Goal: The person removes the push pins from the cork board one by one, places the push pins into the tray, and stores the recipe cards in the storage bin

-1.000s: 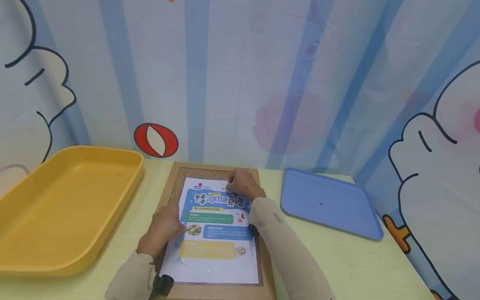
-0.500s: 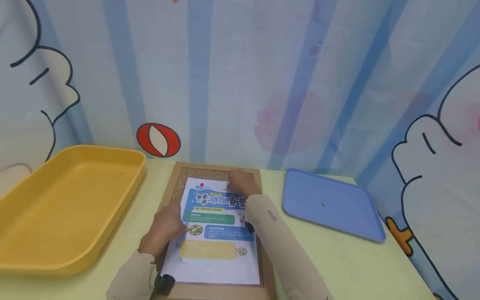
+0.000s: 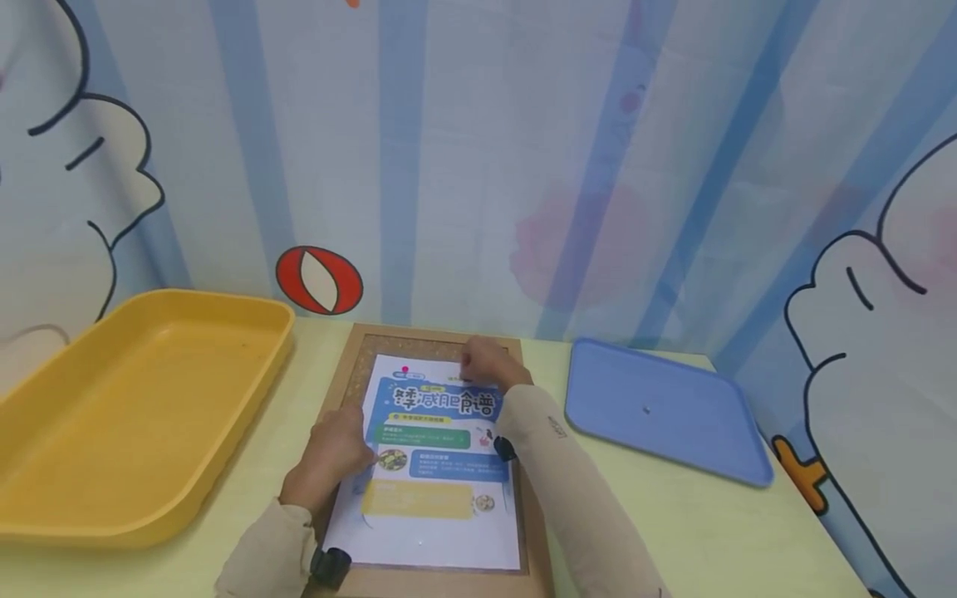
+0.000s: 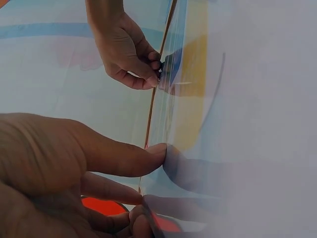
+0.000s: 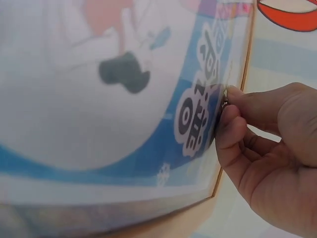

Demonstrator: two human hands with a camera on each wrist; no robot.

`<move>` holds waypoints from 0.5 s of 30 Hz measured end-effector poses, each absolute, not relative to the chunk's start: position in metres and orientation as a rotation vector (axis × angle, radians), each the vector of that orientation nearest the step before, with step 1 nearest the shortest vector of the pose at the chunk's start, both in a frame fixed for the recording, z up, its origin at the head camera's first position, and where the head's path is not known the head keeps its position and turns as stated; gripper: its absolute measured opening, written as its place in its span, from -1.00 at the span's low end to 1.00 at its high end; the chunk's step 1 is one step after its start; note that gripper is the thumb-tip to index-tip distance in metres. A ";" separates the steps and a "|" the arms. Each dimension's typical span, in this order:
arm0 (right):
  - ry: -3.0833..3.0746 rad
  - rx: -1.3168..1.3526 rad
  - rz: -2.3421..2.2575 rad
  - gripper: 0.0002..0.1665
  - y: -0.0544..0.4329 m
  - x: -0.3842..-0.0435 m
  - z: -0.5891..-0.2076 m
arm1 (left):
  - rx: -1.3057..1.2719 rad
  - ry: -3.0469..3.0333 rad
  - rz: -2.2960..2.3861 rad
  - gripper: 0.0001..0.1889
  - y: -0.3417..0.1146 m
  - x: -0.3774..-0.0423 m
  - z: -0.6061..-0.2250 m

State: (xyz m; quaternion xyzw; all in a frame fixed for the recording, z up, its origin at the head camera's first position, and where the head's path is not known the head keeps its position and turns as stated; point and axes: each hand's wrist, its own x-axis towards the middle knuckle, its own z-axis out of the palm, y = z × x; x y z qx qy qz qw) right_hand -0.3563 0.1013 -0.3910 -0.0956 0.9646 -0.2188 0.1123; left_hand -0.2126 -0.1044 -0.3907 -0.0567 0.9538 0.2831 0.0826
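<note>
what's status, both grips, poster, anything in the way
Left grip touching left side of poster; right grip pinching small pin-like piece near its upper right corner. Poster lying on framed corkboard. Right grip hides that corner from head view.

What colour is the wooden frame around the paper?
Light brown; the frame shows best in the head view.

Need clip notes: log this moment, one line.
right hand: pinches small pin at poster | left hand: touches poster | pink pin: poster's upper left

Pale-green table (image 3: pixel 718 531): corkboard (image 3: pixel 419 345) between yellow tray (image 3: pixel 149 399) and blue tray (image 3: pixel 669 423).
</note>
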 end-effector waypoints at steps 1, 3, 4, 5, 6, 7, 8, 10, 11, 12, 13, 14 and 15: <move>2.816 -0.264 -0.684 -0.91 0.103 -0.355 -0.390 | -0.165 2.851 0.842 -0.36 -0.104 -0.213 -0.391; 2.784 -0.222 -0.759 -0.91 0.107 -0.355 -0.391 | -0.155 2.857 0.842 -0.37 -0.104 -0.213 -0.392; 2.767 -0.191 -0.801 -0.91 0.108 -0.356 -0.392 | -0.153 2.858 0.847 -0.37 -0.104 -0.213 -0.392; 2.749 -0.157 -0.837 -0.91 0.109 -0.358 -0.393 | -0.148 2.861 0.851 -0.37 -0.103 -0.213 -0.392; 2.736 -0.127 -0.864 -0.90 0.110 -0.359 -0.394 | -0.145 2.861 0.858 -0.37 -0.103 -0.213 -0.393; 2.730 -0.104 -0.872 -0.88 0.111 -0.360 -0.395 | -0.138 2.863 0.861 -0.37 -0.103 -0.213 -0.393; 2.731 -0.092 -0.869 -0.85 0.110 -0.362 -0.397 | -0.136 2.863 0.859 -0.37 -0.104 -0.213 -0.393; 2.767 -0.112 -0.802 -0.75 0.107 -0.364 -0.399 | -0.133 2.864 0.847 -0.38 -0.104 -0.213 -0.393; 2.794 -0.133 -0.753 -0.70 0.105 -0.364 -0.400 | -0.134 2.862 0.844 -0.38 -0.104 -0.213 -0.393; 2.822 -0.157 -0.711 -0.67 0.102 -0.363 -0.400 | -0.135 2.860 0.846 -0.38 -0.105 -0.213 -0.393; 2.849 -0.183 -0.665 -0.66 0.099 -0.363 -0.400 | -0.139 2.857 0.845 -0.38 -0.105 -0.212 -0.393; 2.873 -0.202 -0.624 -0.66 0.096 -0.362 -0.400 | -0.145 2.854 0.848 -0.37 -0.106 -0.212 -0.392; 2.892 -0.214 -0.585 -0.67 0.093 -0.361 -0.400 | -0.152 2.850 0.850 -0.37 -0.106 -0.212 -0.392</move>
